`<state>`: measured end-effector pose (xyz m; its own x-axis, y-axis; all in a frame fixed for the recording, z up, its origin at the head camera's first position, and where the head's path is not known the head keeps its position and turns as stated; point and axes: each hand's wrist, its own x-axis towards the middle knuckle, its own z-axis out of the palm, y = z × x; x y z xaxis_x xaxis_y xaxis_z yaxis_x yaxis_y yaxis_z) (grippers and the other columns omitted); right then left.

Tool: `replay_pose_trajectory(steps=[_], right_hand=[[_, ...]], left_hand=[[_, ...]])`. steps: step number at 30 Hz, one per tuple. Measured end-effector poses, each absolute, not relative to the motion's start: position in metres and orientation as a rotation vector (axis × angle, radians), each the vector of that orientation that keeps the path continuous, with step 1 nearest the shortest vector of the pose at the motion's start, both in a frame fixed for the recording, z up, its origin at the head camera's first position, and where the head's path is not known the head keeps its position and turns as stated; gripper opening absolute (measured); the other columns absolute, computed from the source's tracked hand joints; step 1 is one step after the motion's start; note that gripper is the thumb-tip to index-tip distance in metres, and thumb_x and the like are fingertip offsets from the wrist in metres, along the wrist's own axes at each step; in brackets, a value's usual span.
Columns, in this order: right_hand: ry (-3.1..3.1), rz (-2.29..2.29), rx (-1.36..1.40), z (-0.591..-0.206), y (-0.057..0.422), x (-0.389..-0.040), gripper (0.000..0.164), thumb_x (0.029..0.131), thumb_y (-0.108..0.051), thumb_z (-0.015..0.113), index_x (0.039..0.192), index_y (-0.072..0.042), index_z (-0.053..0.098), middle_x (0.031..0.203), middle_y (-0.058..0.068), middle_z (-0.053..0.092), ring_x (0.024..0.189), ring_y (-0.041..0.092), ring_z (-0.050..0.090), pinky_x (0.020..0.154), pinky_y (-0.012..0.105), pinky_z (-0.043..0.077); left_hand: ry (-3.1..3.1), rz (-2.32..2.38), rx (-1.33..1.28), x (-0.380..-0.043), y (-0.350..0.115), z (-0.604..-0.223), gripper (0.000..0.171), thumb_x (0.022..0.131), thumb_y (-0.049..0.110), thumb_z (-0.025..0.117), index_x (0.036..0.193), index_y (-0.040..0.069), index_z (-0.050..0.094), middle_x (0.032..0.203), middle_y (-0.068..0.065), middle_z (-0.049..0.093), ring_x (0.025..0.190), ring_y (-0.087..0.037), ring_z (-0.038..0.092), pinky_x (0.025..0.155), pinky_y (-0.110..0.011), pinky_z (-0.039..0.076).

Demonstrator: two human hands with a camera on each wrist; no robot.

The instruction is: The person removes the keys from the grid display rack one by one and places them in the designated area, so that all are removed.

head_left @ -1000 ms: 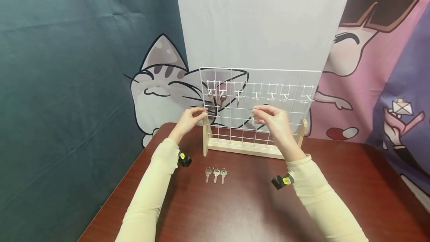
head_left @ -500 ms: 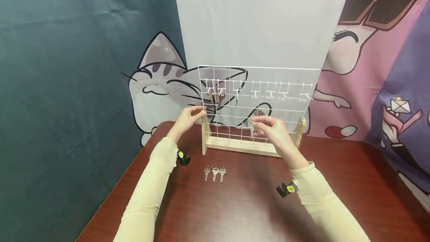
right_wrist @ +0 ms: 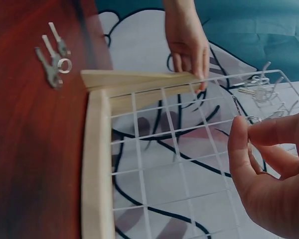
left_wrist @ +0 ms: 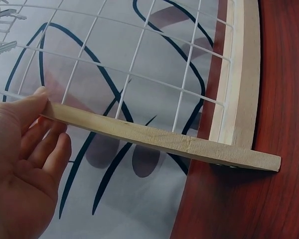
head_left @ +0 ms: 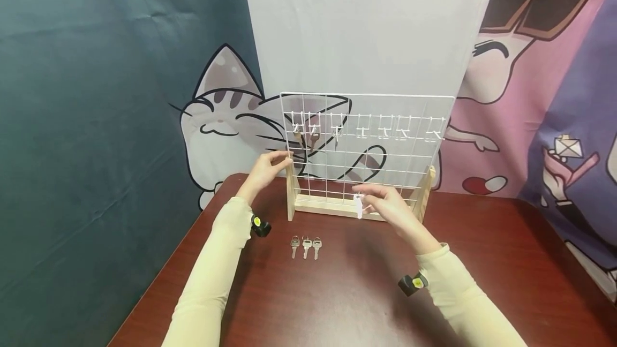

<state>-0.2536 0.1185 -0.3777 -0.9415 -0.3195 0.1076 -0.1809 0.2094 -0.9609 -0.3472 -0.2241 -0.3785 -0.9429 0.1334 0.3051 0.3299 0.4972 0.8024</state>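
Observation:
A white wire grid rack [head_left: 366, 94] stands in a wooden base, its hooks in a row near the top. My left hand [head_left: 264, 171] holds the top of the left wooden upright [left_wrist: 154, 138], thumb on one side and fingers on the other. In front of the lower grid, my right hand [head_left: 389, 209] pinches a key [head_left: 359, 206] between thumb and fingertips; the key hangs downward, and part of its ring [right_wrist: 252, 119] shows in the right wrist view. Keys hang from the leftmost hooks, among them a brownish key [head_left: 314, 139].
Three silver keys, including the middle key [head_left: 307, 247], lie side by side on the dark red table [head_left: 347, 299] before the rack. Bare hooks, such as the rightmost hook [head_left: 435, 135], line the grid's right part. A printed cloth [head_left: 217, 133] hangs behind.
My right hand has come down from just below the hooks to the lower part of the grid, carrying the key. My left hand stays on the upright.

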Motion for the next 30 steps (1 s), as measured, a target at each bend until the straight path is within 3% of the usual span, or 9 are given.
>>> replay_pose_trajectory(steps=[8,15,24,30], right_hand=[[2.380,-1.751,-0.425,-0.401,0.112,-0.249,0.033,0.094,0.000,0.053,0.123,0.006,0.068,0.092,0.011,0.069,0.074,0.015,0.066,0.073,0.033,0.058],[2.370,-1.695,-0.491,-0.428,0.102,-0.249,0.028,0.096,0.001,0.054,0.119,0.011,0.067,0.097,0.022,0.072,0.075,0.018,0.069,0.078,0.046,0.060],[2.359,-1.667,-0.421,-0.463,0.081,-0.246,0.027,0.093,0.005,0.056,0.115,0.013,0.068,0.087,0.013,0.073,0.072,0.019,0.071,0.074,0.040,0.061],[2.368,-1.656,-0.375,-0.481,0.069,-0.246,0.023,0.093,0.005,0.059,0.111,0.012,0.071,0.087,0.014,0.074,0.069,0.019,0.071,0.069,0.035,0.061]], left_hand=[[-2.538,-1.433,-0.424,-0.350,-0.221,-0.374,0.040,0.100,0.025,0.067,0.132,0.002,0.065,0.129,-0.014,0.067,0.121,-0.027,0.063,0.105,-0.043,0.047],[-2.528,-1.454,-0.436,-0.350,-0.221,-0.371,0.041,0.100,0.023,0.066,0.133,-0.001,0.064,0.127,-0.016,0.068,0.119,-0.029,0.064,0.103,-0.041,0.049],[-2.546,-1.463,-0.390,-0.344,-0.229,-0.379,0.044,0.100,0.026,0.066,0.135,-0.001,0.062,0.132,-0.015,0.066,0.122,-0.029,0.062,0.106,-0.043,0.047],[-2.545,-1.466,-0.400,-0.346,-0.227,-0.377,0.043,0.100,0.027,0.067,0.135,0.002,0.063,0.131,-0.015,0.066,0.122,-0.029,0.062,0.105,-0.042,0.047]])
